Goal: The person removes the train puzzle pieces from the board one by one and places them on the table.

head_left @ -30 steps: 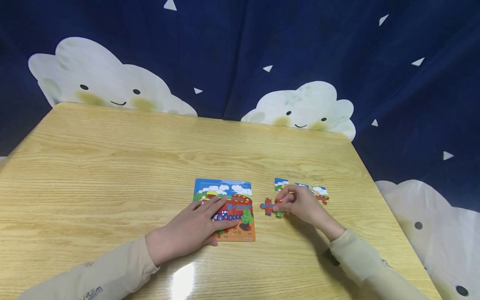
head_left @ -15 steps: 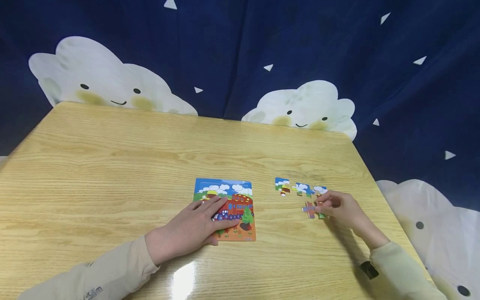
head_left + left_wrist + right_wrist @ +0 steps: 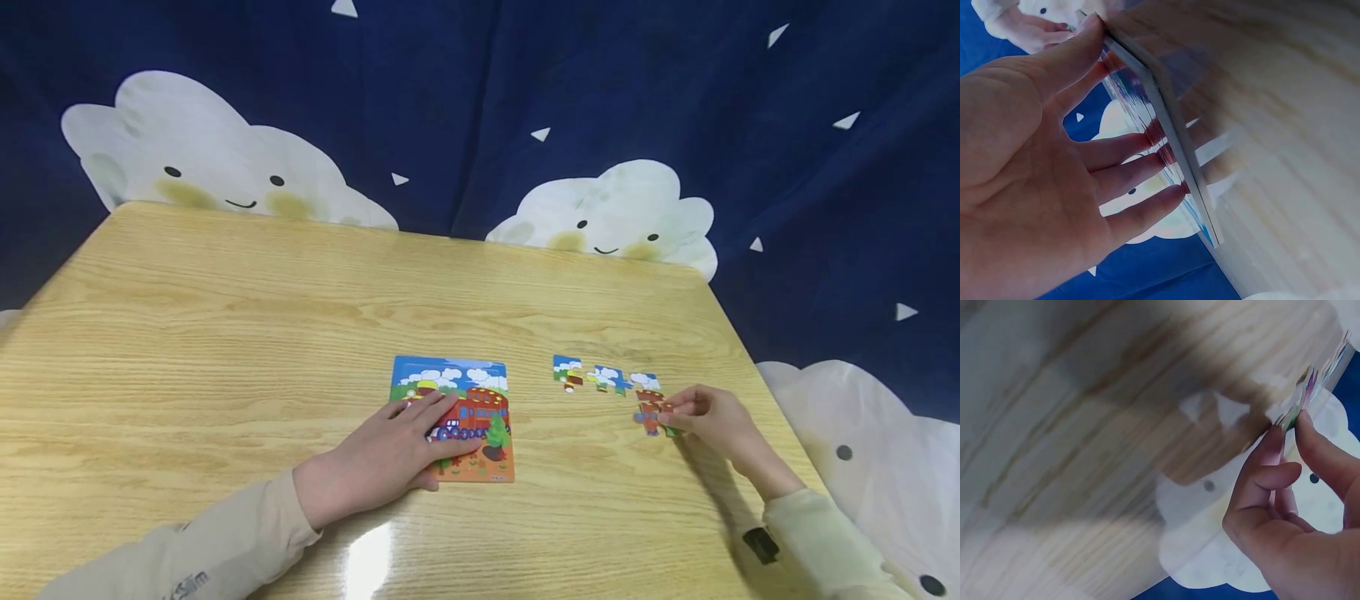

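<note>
My left hand [image 3: 378,462] lies across the lower left of a square jigsaw puzzle [image 3: 487,408] with a red train picture. In the left wrist view its fingers reach straight onto the puzzle face, and the thumb touches the puzzle's edge [image 3: 1169,115]. To the right, my right hand [image 3: 716,425] pinches a red and blue jigsaw piece [image 3: 648,419] between thumb and fingertips, as the right wrist view also shows. That piece is just below a loose piece with clouds and red [image 3: 643,382]; whether they touch I cannot tell. Fingertips hide its right part.
Two more loose jigsaw pieces lie on the table, a blue and yellow one [image 3: 567,372] and a cloud one [image 3: 608,379]. The wooden table [image 3: 262,333] extends back to a dark blue curtain [image 3: 442,108] with printed clouds. A dark object [image 3: 761,545] sits by the right sleeve.
My right hand has moved rightward with the jigsaw piece, from beside the puzzle to below the rightmost loose piece. The left hand stays on the puzzle.
</note>
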A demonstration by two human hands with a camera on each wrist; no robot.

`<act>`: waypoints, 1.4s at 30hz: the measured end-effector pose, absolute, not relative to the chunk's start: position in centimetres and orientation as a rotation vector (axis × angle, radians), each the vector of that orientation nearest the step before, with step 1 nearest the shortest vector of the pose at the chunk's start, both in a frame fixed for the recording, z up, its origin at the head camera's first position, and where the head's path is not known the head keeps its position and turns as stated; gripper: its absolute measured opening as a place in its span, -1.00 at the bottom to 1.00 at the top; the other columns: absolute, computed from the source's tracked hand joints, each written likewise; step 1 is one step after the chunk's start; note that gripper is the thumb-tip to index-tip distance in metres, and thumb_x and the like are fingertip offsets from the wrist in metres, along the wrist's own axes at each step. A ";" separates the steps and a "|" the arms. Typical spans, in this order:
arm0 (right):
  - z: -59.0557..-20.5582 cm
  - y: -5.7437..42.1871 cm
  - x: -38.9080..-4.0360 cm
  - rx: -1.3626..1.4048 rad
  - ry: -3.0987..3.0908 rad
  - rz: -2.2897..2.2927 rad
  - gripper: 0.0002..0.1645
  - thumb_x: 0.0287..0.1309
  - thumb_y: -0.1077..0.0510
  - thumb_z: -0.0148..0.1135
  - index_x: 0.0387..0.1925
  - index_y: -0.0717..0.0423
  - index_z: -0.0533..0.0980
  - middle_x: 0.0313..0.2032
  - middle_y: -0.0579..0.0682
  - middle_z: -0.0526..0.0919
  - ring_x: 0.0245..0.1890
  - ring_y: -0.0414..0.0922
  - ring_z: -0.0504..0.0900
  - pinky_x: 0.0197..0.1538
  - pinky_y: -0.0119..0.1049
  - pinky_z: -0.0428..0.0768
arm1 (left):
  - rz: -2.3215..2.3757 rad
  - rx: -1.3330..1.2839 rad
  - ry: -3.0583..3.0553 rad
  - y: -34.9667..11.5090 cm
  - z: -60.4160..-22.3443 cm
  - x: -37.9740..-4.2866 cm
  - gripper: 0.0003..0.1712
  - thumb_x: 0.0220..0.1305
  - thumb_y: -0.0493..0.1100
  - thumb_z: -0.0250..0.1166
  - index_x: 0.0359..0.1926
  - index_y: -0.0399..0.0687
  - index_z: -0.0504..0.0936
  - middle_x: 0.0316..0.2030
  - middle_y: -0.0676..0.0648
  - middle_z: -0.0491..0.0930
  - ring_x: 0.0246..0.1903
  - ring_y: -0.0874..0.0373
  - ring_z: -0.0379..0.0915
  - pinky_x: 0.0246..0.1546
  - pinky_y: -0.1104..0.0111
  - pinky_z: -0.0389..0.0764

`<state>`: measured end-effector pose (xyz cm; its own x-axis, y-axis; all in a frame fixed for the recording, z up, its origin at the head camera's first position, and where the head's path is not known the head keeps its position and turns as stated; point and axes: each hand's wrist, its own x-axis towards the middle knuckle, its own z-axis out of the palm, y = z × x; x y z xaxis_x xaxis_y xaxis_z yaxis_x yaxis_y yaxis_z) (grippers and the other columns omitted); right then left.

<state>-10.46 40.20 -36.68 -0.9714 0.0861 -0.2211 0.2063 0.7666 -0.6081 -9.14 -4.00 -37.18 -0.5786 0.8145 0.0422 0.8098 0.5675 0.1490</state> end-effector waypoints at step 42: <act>-36.4 21.3 -13.0 -0.265 2.320 -1.510 -0.71 0.21 0.37 0.26 -0.03 0.43 0.55 -0.11 0.25 0.69 -0.18 0.00 0.71 -0.12 -0.23 0.64 | 0.302 1.409 2.764 -5.4 -37.1 -8.5 -0.34 0.26 0.02 0.32 0.39 0.33 0.40 0.37 -0.40 0.19 0.37 -0.27 0.12 0.12 -0.06 0.43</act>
